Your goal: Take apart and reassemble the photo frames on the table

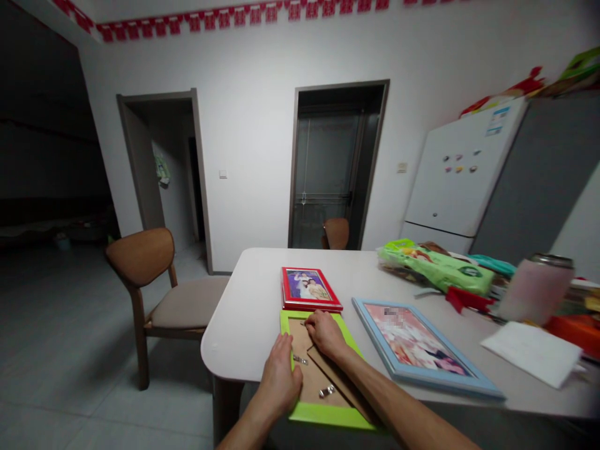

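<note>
A lime-green picture frame (328, 414) lies face down at the table's near edge, its brown backboard (312, 378) showing. Along the frame's left edge my left hand (281, 378) grips it, fingers over the rim and thumb towards the board. My right hand (324, 334) is closed at the top of the backboard, fingertips pinched on a small metal clip (302, 323) that they partly hide. Two more clips sit on the board, one by my left fingers and a lower clip (327, 391). The folded stand (335, 378) runs slantwise beneath my right forearm.
Behind the green frame lie red-framed pictures (312, 286); to the right is a blue-framed picture (417, 344). A green packet (435, 265), a pink jar (537, 290) and white paper (532, 353) crowd the table's right side. A wooden chair (140, 262) stands left.
</note>
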### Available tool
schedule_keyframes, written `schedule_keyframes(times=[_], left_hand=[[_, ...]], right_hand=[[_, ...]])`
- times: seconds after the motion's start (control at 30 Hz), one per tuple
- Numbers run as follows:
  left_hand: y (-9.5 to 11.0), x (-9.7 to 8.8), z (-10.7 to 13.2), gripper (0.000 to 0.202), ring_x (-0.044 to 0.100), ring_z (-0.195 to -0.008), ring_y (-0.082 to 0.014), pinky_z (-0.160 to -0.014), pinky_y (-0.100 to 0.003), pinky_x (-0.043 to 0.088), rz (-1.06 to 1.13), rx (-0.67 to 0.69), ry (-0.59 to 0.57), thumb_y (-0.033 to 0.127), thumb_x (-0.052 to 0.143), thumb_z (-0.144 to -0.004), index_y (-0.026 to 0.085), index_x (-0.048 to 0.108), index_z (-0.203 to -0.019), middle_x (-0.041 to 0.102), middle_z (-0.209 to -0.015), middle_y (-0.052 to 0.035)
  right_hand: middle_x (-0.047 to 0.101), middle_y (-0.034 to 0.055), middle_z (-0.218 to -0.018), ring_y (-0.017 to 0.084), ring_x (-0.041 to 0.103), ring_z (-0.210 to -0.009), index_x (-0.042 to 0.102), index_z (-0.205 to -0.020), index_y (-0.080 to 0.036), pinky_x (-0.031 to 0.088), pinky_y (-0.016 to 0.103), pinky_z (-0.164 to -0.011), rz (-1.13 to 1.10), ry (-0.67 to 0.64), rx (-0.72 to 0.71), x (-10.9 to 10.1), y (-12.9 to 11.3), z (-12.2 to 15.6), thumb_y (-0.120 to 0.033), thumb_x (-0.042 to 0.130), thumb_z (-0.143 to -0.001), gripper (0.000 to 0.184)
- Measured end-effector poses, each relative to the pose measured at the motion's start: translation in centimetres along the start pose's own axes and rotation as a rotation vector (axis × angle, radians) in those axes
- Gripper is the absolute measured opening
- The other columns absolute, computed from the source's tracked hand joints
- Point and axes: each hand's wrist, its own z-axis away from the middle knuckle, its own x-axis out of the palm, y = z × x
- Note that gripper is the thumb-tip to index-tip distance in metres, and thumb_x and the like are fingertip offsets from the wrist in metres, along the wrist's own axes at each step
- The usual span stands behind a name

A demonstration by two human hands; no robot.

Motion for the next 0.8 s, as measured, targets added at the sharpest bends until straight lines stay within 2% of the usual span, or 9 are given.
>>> schedule_keyframes(times=[0.13, 0.2, 0.27, 0.33, 0.43, 0.5, 0.6, 0.7, 0.8], left_hand=[[0.0, 0.1, 0.0, 0.059, 0.030, -0.119, -0.0166, -0.101, -0.027, 0.021, 0.043, -0.027, 0.014, 0.010, 0.043, -0.062, 0.009, 0.036, -0.120, 0.037, -0.128, -0.0089], [-0.1, 0.2, 0.0, 0.057, 0.031, -0.119, -0.0174, -0.100, -0.028, 0.022, 0.046, -0.015, 0.021, 0.010, 0.043, -0.063, 0.009, 0.037, -0.120, 0.038, -0.128, -0.0094], [-0.1, 0.2, 0.0, 0.055, 0.030, -0.119, -0.0176, -0.100, -0.029, 0.022, 0.045, -0.004, 0.023, 0.011, 0.042, -0.065, 0.009, 0.037, -0.120, 0.038, -0.128, -0.0098], [0.0, 0.3, 0.0, 0.054, 0.030, -0.119, -0.0172, -0.100, -0.029, 0.022, 0.043, 0.000, 0.017, 0.011, 0.042, -0.066, 0.009, 0.037, -0.120, 0.038, -0.128, -0.0097], [0.0, 0.3, 0.0, 0.056, 0.029, -0.120, -0.0174, -0.100, -0.028, 0.022, 0.026, 0.011, -0.002, 0.011, 0.041, -0.065, 0.007, 0.035, -0.121, 0.037, -0.128, -0.0110], [-0.1, 0.3, 0.0, 0.057, 0.029, -0.120, -0.0174, -0.101, -0.027, 0.021, 0.017, 0.006, -0.005, 0.011, 0.041, -0.065, 0.006, 0.034, -0.122, 0.036, -0.129, -0.0113], [-0.2, 0.3, -0.1, 0.058, 0.029, -0.120, -0.0169, -0.101, -0.025, 0.020, 0.038, -0.010, -0.003, 0.012, 0.042, -0.065, 0.007, 0.034, -0.122, 0.036, -0.129, -0.0095], [-0.1, 0.3, -0.2, 0.060, 0.029, -0.120, -0.0168, -0.101, -0.024, 0.019, 0.070, -0.013, 0.001, 0.011, 0.042, -0.063, 0.008, 0.034, -0.122, 0.037, -0.129, -0.0079], [0.0, 0.4, -0.2, 0.060, 0.027, -0.120, -0.0166, -0.101, -0.025, 0.018, 0.080, -0.021, 0.009, 0.010, 0.041, -0.062, 0.009, 0.033, -0.122, 0.036, -0.129, -0.0070]], right_hand=[[0.060, 0.0073, -0.092, 0.017, 0.051, -0.086, 0.062, -0.095, -0.018, 0.034, 0.026, -0.077, -0.048, -0.013, -0.076, -1.4, -1.1, 2.2, -0.026, 0.048, -0.070, 0.029], [0.058, 0.0064, -0.095, 0.018, 0.050, -0.088, 0.064, -0.088, -0.020, 0.034, 0.027, -0.079, -0.119, -0.051, -0.150, -1.8, -1.7, 3.7, -0.032, 0.051, -0.068, 0.027], [0.059, 0.0058, -0.089, 0.018, 0.050, -0.086, 0.066, -0.078, -0.020, 0.034, 0.027, -0.077, -0.189, -0.092, -0.183, -1.8, -2.3, 4.7, -0.033, 0.051, -0.069, 0.022], [0.059, 0.0057, -0.082, 0.017, 0.051, -0.082, 0.065, -0.074, -0.019, 0.035, 0.026, -0.075, -0.217, -0.093, -0.158, -1.5, -2.7, 5.0, -0.030, 0.050, -0.069, 0.020], [0.059, 0.0063, -0.080, 0.017, 0.051, -0.081, 0.065, -0.072, -0.017, 0.035, 0.026, -0.075, -0.225, -0.059, -0.129, -1.2, -3.0, 4.8, -0.027, 0.049, -0.070, 0.019], [0.060, 0.0066, -0.080, 0.017, 0.051, -0.081, 0.064, -0.073, -0.016, 0.036, 0.027, -0.075, -0.244, -0.058, -0.130, -1.6, -3.0, 4.7, -0.027, 0.048, -0.071, 0.020], [0.059, 0.0075, -0.086, 0.017, 0.051, -0.085, 0.064, -0.079, -0.017, 0.036, 0.028, -0.079, -0.316, -0.074, -0.182, -3.3, -2.4, 5.5, -0.026, 0.046, -0.072, 0.022], [0.054, 0.0065, -0.102, 0.018, 0.047, -0.095, 0.065, -0.077, -0.020, 0.035, 0.029, -0.084, -0.381, -0.194, -0.241, -5.1, -1.4, 7.0, -0.026, 0.055, -0.065, 0.017], [0.053, 0.0046, -0.102, 0.019, 0.046, -0.098, 0.066, -0.070, -0.022, 0.034, 0.030, -0.086, -0.379, -0.288, -0.271, -5.4, -0.7, 8.3, -0.024, 0.060, -0.060, 0.012]])
